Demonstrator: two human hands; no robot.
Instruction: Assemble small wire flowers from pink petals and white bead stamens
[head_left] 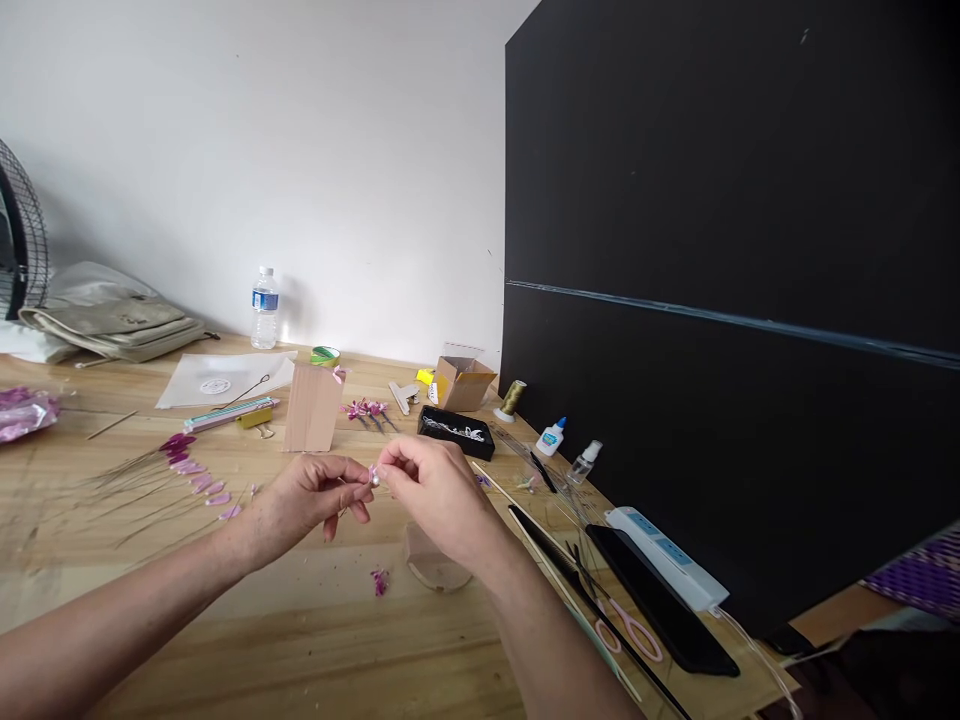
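My left hand [313, 497] and my right hand [433, 487] meet above the wooden table [225, 620], fingertips pinched together on a tiny pink and white piece [373, 477] between them. Both hands are closed in a pinch. A small pink scrap [380, 581] lies on the table just below them, next to a pale wooden disc [435, 570]. To the left, a row of pink petals on thin wires [196, 475] is laid out. A cardboard block [312, 406] stands behind my hands.
A large black board [720, 300] stands at the right. Along it lie a glue bottle [551, 437], a spray bottle [586, 461], a power strip [664, 556], pink scissors [630, 630] and a black tray [456, 432]. A water bottle [264, 308] stands by the wall.
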